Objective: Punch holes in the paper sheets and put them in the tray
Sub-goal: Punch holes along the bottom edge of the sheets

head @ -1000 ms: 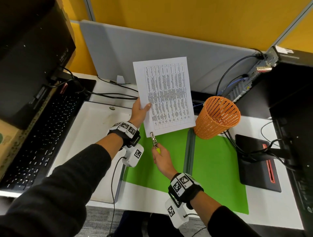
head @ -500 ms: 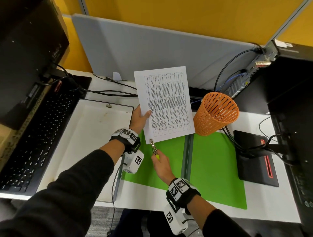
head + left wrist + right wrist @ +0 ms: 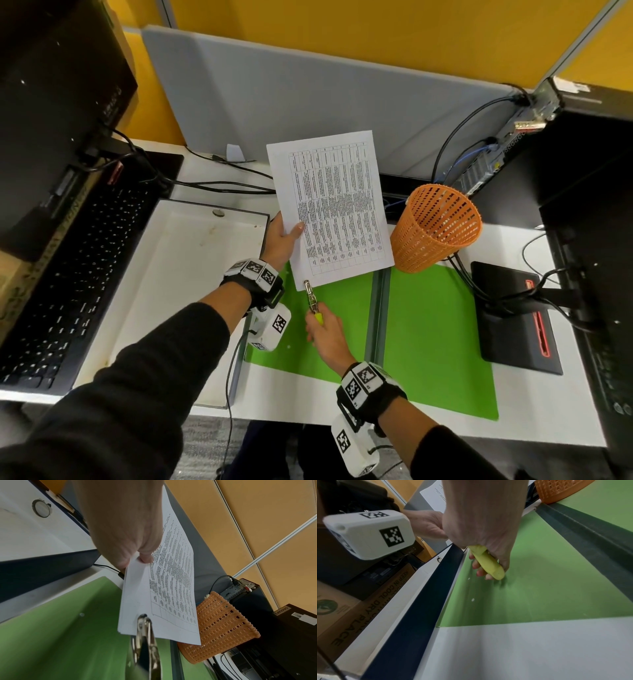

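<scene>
My left hand pinches a thin stack of printed paper sheets by their left edge and holds them up above the desk; the thumb lies on the printed side. My right hand grips the yellow handles of a metal hole punch. The punch's head sits at the bottom left corner of the sheets. The white tray lies to the left, under my left forearm, with nothing in it.
An orange mesh basket leans just right of the sheets. A green mat covers the desk below, with small white paper dots on it. A keyboard lies far left, cables and a computer case at the back right.
The sheets and both hands have dropped a little in view and the punch head has stayed at the sheets' bottom left corner; both grips are unchanged.
</scene>
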`<state>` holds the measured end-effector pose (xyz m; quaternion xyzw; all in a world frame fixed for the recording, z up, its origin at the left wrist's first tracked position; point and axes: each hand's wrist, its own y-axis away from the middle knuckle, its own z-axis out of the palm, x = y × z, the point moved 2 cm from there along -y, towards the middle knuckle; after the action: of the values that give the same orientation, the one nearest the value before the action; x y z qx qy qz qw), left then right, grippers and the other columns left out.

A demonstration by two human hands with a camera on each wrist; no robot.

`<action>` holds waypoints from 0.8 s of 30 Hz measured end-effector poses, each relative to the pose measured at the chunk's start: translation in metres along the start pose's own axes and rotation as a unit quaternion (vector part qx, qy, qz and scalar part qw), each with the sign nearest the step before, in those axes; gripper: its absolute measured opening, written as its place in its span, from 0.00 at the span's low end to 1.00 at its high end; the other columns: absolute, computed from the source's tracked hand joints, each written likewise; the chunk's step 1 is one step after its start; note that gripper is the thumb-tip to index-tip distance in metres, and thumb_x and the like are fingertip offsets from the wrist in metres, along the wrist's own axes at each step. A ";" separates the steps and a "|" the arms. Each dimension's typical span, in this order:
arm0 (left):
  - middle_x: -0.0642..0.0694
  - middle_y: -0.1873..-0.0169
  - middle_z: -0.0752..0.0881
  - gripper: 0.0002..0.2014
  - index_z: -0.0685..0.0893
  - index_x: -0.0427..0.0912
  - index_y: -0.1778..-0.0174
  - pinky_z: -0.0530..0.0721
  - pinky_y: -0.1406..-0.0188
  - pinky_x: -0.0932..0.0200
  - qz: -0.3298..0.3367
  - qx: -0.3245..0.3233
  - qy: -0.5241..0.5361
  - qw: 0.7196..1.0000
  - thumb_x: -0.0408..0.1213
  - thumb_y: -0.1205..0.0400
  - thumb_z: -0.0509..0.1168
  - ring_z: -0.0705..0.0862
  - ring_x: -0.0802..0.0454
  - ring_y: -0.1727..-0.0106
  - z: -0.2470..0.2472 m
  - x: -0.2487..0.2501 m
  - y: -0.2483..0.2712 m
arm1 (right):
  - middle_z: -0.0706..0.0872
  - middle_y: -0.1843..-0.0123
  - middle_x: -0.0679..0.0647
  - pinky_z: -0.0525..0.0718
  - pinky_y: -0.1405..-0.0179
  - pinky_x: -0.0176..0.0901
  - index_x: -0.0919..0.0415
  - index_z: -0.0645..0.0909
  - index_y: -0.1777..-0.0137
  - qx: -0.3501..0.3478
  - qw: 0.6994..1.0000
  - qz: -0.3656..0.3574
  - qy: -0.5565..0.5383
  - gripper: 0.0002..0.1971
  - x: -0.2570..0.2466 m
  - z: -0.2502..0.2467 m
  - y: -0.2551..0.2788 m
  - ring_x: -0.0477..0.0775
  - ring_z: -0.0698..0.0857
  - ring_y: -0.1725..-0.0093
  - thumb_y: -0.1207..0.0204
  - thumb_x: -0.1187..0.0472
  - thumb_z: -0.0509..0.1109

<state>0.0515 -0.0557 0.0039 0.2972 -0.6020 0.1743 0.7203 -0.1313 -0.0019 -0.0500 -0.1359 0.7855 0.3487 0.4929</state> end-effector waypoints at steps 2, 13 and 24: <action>0.33 0.31 0.79 0.22 0.70 0.28 0.26 0.78 0.31 0.39 0.001 0.000 -0.004 1.000 0.25 0.16 0.61 0.79 0.37 0.31 -0.001 0.000 -0.001 | 0.79 0.58 0.56 0.74 0.74 0.35 0.43 0.69 0.52 0.001 1.000 -0.017 -0.017 0.08 -0.012 -0.004 0.004 0.55 0.78 0.62 0.21 0.60 0.61; 0.33 0.31 0.79 0.21 0.70 0.30 0.25 0.78 0.32 0.37 0.006 -0.001 0.005 1.000 0.25 0.16 0.61 0.79 0.36 0.31 -0.005 0.003 0.001 | 0.75 0.66 0.43 0.73 0.77 0.41 0.43 0.63 0.24 -0.006 0.994 -0.095 -0.060 0.29 -0.030 -0.009 0.012 0.56 0.69 0.71 0.20 0.70 0.58; 0.34 0.32 0.81 0.21 0.72 0.32 0.27 0.78 0.33 0.34 0.012 0.013 0.007 1.000 0.28 0.17 0.63 0.80 0.37 0.32 -0.012 -0.001 0.001 | 0.74 0.67 0.44 0.65 0.80 0.35 0.46 0.71 0.28 0.007 0.992 -0.107 -0.074 0.28 -0.030 -0.016 0.008 0.46 0.64 0.75 0.24 0.74 0.61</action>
<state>0.0603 -0.0471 0.0016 0.2981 -0.5978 0.1927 0.7188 -0.1321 -0.0109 -0.0161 -0.1893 0.7302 0.2980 0.5850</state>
